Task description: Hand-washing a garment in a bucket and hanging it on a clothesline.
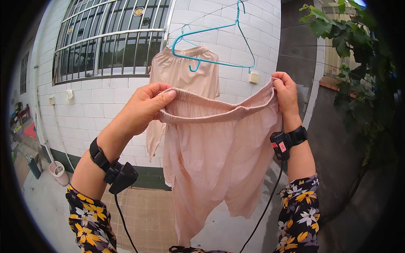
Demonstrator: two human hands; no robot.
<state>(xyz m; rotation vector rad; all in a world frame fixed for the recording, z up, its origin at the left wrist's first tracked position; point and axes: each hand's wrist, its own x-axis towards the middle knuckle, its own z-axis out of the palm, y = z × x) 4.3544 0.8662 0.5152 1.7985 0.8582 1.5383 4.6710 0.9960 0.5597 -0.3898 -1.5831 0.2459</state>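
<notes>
Pink trousers [215, 142] with an elastic waistband hang between my hands, the waist stretched wide and its opening facing up. My left hand [150, 106] pinches the waistband's left end between thumb and fingers. At the right end, my right hand [284, 90] grips the same band. Above the trousers, a turquoise clothes hanger [212, 61] hangs with no garment on it. Behind, beige trousers [185, 69] hang from another turquoise hanger [190, 41] near the tiled wall. The lower part of these beige trousers is partly hidden by the pink ones.
A barred window [110, 41] is set in the white tiled wall [95, 104]. A pink bucket [59, 174] stands at lower left; a woven mat [145, 215] lies on the ground. Vine leaves [345, 38] hang at right. Black cables run down from both wrist devices.
</notes>
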